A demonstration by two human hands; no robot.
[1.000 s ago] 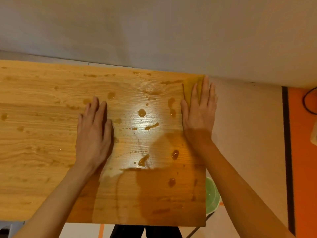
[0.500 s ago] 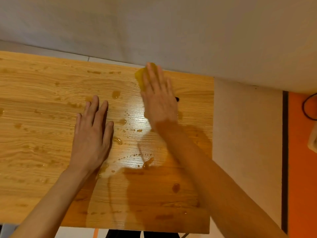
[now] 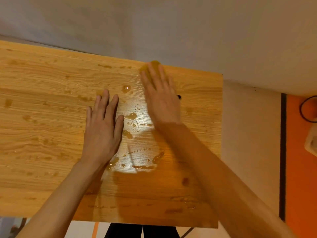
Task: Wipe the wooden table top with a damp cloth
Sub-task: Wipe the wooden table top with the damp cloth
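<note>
Pressing flat on a yellow cloth (image 3: 151,66), the right hand (image 3: 161,100) lies a little right of the frame's centre, its fingers straight and close together, pointing toward the upper left. Only the cloth's far edge shows, peeking out beyond the fingertips near the far edge of the wooden table top (image 3: 42,117); the rest is hidden under the palm. The hand and cloth are slightly blurred. The fingers do not curl round the cloth; they lie straight on top of it.

The left hand (image 3: 103,131) rests palm down on the bare wood at the centre of the frame, fingers straight and slightly spread, thumb toward the right. It holds nothing.

The table top fills the left and middle of the frame, its right edge running down the right-centre and its near edge along the bottom. Amber droplets and smears (image 3: 132,115) of liquid dot the wood, thickest between the two hands and just below them, where a bright patch of reflected light sits. A longer curved smear (image 3: 157,157) lies below the right wrist. Fainter spots scatter toward the left of the frame. A small dark mark (image 3: 179,97) shows on the wood just right of the right hand.

A pale wall (image 3: 154,23) crosses the top of the frame. At the right edge there is an orange surface (image 3: 300,186) with a dark cable loop (image 3: 303,109) in the upper right.
</note>
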